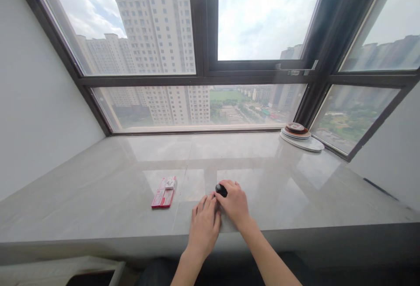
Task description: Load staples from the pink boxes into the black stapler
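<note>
On the windowsill (pixel 262 207), near its front edge, my two hands are close together. My right hand (pixel 234 203) is closed around a small black object (pixel 221 190), whose rounded dark end sticks out between thumb and fingers. Its exact kind is hidden by the grip. My left hand (pixel 206 224) lies palm down just left of it, fingers stretched forward and thumb apart. Its fingertips reach the right thumb, and whatever may be under them is hidden. To the left lies a flat red-and-white pack (pixel 163 197) with a small white box (pixel 170 183) on its far end.
In the far right corner of the sill is a stack of round plates (pixel 297 132) on an oval white plate (pixel 311 145). A dark-framed window (pixel 201 80) rises behind the sill. White walls (pixel 42 102) close in both sides. A dark thin strip (pixel 380 188) lies along the right wall.
</note>
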Demonstrator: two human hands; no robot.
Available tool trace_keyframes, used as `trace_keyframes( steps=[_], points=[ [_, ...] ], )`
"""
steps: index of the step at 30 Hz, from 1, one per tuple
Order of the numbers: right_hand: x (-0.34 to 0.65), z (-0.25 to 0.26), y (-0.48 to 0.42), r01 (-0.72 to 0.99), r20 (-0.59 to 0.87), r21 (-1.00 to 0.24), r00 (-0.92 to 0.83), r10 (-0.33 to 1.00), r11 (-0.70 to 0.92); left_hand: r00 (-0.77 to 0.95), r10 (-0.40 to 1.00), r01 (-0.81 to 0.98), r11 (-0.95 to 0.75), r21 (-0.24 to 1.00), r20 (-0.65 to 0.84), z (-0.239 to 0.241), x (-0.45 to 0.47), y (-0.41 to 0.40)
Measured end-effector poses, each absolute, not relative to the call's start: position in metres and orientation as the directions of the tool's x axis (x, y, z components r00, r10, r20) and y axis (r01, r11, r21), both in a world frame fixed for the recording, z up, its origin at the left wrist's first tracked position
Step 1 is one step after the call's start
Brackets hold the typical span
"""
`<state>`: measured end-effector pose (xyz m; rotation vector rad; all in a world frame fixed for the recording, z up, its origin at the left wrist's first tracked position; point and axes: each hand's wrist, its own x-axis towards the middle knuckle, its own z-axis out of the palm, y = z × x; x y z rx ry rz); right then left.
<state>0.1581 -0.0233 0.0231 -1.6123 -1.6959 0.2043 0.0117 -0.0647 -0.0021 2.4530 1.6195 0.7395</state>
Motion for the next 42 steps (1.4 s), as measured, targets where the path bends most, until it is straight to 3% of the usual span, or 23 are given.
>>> trace_keyframes(
  steps=[4, 7, 11, 14, 19, 22, 25, 28, 30, 35, 42],
  points=[
    [0.163, 0.026, -0.013, 0.554, 0.367, -0.821, 0.323, 0.872, 0.141, 0.336, 0.884, 0.833, -0.440, 0.335, 0.325, -0.005, 0.012, -0.058],
    [0.178, 0.024, -0.001, 0.169, 0.227, -0.972, 0.498, 0.837, 0.164, 0.296, 0.894, 0.849, -0.407, 0.336, 0.336, -0.007, 0.007, -0.051],
    [0.201, 0.008, 0.001, -0.348, -0.035, -0.920, 0.527, 0.849, 0.178, 0.276, 0.896, 0.855, -0.394, 0.336, 0.347, -0.010, -0.002, -0.040],
    [0.217, -0.006, -0.012, -0.458, -0.083, -0.876, 0.449, 0.890, 0.149, 0.231, 0.887, 0.874, -0.370, 0.315, 0.401, -0.007, -0.015, -0.036],
    [0.235, -0.020, -0.047, -0.467, -0.083, -0.876, 0.387, 0.919, 0.117, -0.188, 0.832, 0.959, 0.040, 0.282, 0.521, 0.002, -0.061, -0.036],
    [0.237, -0.025, -0.064, -0.358, -0.094, -0.932, 0.385, 0.918, 0.055, -0.264, 0.834, 0.956, 0.158, 0.248, 0.485, 0.000, -0.082, -0.041],
    [0.234, -0.028, -0.071, -0.008, -0.044, -0.999, 0.308, 0.950, -0.043, -0.180, 0.871, 0.962, 0.058, 0.268, 0.457, -0.004, -0.086, -0.049],
    [0.226, -0.022, -0.070, 0.362, 0.022, -0.932, 0.164, 0.986, -0.039, -0.033, 0.918, 0.909, -0.137, 0.393, 0.396, -0.003, -0.071, -0.057],
    [0.218, -0.014, -0.064, 0.485, 0.026, -0.874, 0.079, 0.997, -0.015, 0.076, 0.928, 0.839, -0.257, 0.480, 0.364, -0.001, -0.053, -0.058],
    [0.206, -0.001, -0.041, 0.410, -0.093, -0.912, -0.134, 0.987, -0.030, 0.284, 0.894, 0.674, -0.443, 0.591, 0.347, 0.006, -0.002, -0.051],
    [0.250, -0.007, -0.030, 0.495, -0.112, -0.864, -0.023, 0.993, -0.086, 0.311, 0.880, 0.614, -0.474, 0.632, 0.359, 0.001, 0.009, -0.044]
  ],
)
